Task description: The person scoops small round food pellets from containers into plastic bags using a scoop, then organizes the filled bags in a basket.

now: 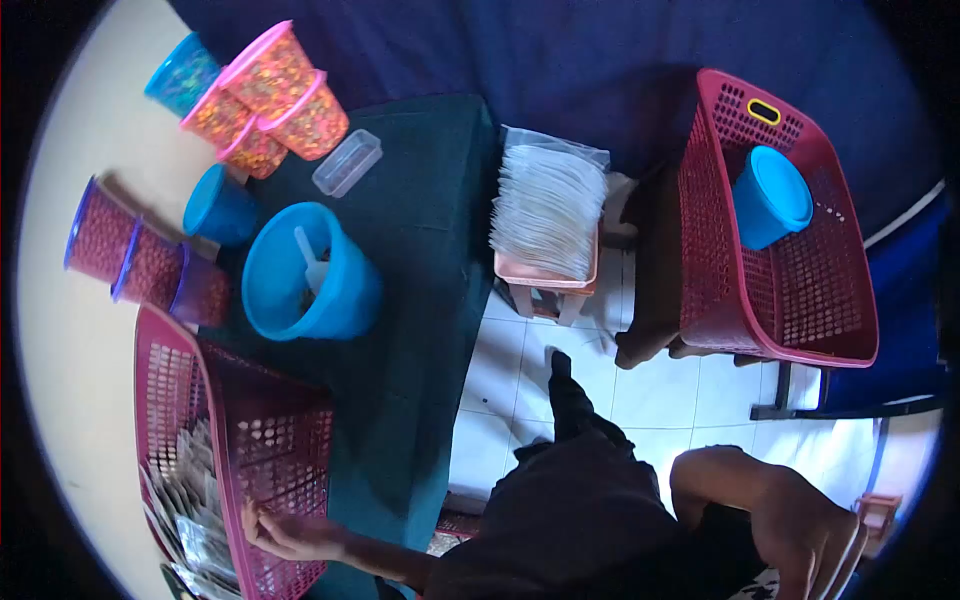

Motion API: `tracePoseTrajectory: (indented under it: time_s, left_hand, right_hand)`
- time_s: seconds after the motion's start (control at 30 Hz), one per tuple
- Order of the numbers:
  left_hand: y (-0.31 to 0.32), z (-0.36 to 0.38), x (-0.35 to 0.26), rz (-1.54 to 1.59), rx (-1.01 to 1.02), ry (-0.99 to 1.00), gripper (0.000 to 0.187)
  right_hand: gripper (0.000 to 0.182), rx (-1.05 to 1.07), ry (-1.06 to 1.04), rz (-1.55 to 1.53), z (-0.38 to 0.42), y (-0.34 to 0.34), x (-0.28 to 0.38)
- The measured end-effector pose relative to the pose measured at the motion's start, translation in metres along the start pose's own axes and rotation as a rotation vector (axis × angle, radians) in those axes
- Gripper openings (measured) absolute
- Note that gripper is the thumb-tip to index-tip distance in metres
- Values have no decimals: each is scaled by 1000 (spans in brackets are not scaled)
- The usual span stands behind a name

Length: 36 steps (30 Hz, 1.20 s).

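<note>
My left hand is at the rim of a magenta basket at the lower left, its fingers partly spread and nothing visible in them. Many flat clear packets stand inside that basket. At the lower right, my right hand hangs near my body, its back toward the camera and its fingertips cut off or dark, so what it holds, if anything, is hidden. A large blue tub with a white scoop inside stands on the dark green table, beyond the left basket.
Pink-rimmed tubs and purple-rimmed tubs line the wall side. A clear box lies near them. Stacked clear bags sit on a small stool. To the right, a magenta basket holds a lidded blue tub.
</note>
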<state>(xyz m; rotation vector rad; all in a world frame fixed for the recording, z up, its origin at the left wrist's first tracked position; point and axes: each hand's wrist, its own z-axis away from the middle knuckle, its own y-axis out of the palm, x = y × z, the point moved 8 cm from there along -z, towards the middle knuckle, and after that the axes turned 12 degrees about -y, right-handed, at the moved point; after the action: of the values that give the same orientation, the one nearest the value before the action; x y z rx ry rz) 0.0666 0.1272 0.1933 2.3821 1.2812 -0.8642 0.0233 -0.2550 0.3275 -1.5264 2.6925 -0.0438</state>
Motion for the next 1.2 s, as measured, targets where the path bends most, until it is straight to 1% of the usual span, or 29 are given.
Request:
tracePoseTrajectory:
  time_s: [0.03, 0.07, 0.1, 0.13, 0.17, 0.2, 0.23, 0.27, 0.37, 0.4, 0.43, 0.47, 0.5, 0.53, 0.57, 0.6, 0.63, 0.7, 0.77, 0.83, 0.9, 0.93, 1.0, 1.03, 1.07, 1.1, 1.13, 1.17, 1.2]
  left_hand:
    - [21, 6, 8, -78, -10, -134, 19]
    - [46, 14, 10, -144, 88, -61, 15]
    - [78, 21, 7, 9, 67, -299, 12]
    - [104, 30, 2, -10, 189, -160, 13]
    - [133, 40, 0, 14, 243, -308, 15]
    - [160, 54, 7, 215, 278, -438, 16]
    - [185, 63, 2, 116, 374, -424, 15]
    - [210, 76, 4, 109, 456, -412, 16]
    - [287, 124, 18, 194, 747, -606, 8]
    - [308, 151, 40, 246, 824, -647, 7]
    - [330, 175, 49, 257, 897, -799, 8]
    - [350, 203, 64, 242, 964, -832, 10]
    - [368, 222, 65, 167, 1038, -602, 11]
    - [385, 237, 56, 69, 1085, -252, 12]
    - [399, 270, 78, 85, 1199, -389, 14]
    - [407, 314, 112, 38, 1367, -810, 17]
    - [411, 345, 131, -19, 1482, -1142, 24]
    - [406, 394, 154, 116, 1264, -2010, 31]
    - [416, 406, 164, 144, 1266, -2040, 33]
    - [420, 414, 167, 166, 1265, -2070, 36]
    - [427, 405, 165, 173, 1187, -2004, 34]
    - [427, 416, 177, 155, 1205, -1989, 31]
    - [439, 411, 173, 152, 1235, -1970, 28]
    - [443, 408, 171, 148, 1260, -1951, 24]
    - [448, 405, 170, 154, 1251, -1946, 18]
    - [452, 403, 171, 153, 1252, -1950, 18]
    - [456, 400, 172, 97, 1306, -1886, 17]
    - [460, 397, 173, 41, 1357, -1819, 16]
    - [463, 385, 163, 43, 1354, -1821, 16]
  right_hand:
    - [14, -16, -1, 14, 3, -11, 5]
    - [14, -22, -6, 23, 5, -22, 8]
    - [15, -26, -14, 27, 7, -35, 11]
    - [15, -28, -24, 29, 9, -48, 13]
    - [15, -32, -35, 31, 11, -61, 16]
    - [15, -30, -43, 33, 13, -75, 18]
    - [16, -25, -49, 35, 14, -88, 21]
    - [16, -25, -54, 36, 16, -100, 23]
    - [17, -48, -47, 31, 21, -128, 27]
    - [12, -52, -50, 160, 23, -133, 31]
    - [20, -59, -52, 293, 25, -137, 35]
    - [20, -75, -40, 294, 26, -140, 39]
    - [22, -157, 47, 360, 29, -150, 38]
    - [26, -240, 133, 426, 34, -160, 37]
    - [26, -256, 142, 429, 37, -166, 38]
    - [25, -257, 164, 458, 40, -171, 37]
    - [23, -255, 187, 488, 43, -175, 35]
    - [26, -298, 214, 556, 49, -184, 34]
    - [30, -340, 246, 624, 58, -197, 32]
    - [19, -320, 261, 636, 71, -208, 28]
    - [12, -288, 270, 643, 85, -222, 25]
    - [13, -271, 272, 646, 92, -229, 24]
    - [22, -237, 269, 647, 102, -242, 18]
    - [22, -242, 269, 648, 105, -249, 16]
    - [20, -227, 372, 655, 111, -257, 6]
    - [19, -211, 475, 660, 116, -267, -2]
    - [21, -54, 521, 575, 114, -279, -17]
    - [24, -130, 580, 695, 122, -278, -18]
    - [26, -216, 638, 775, 129, -279, -19]
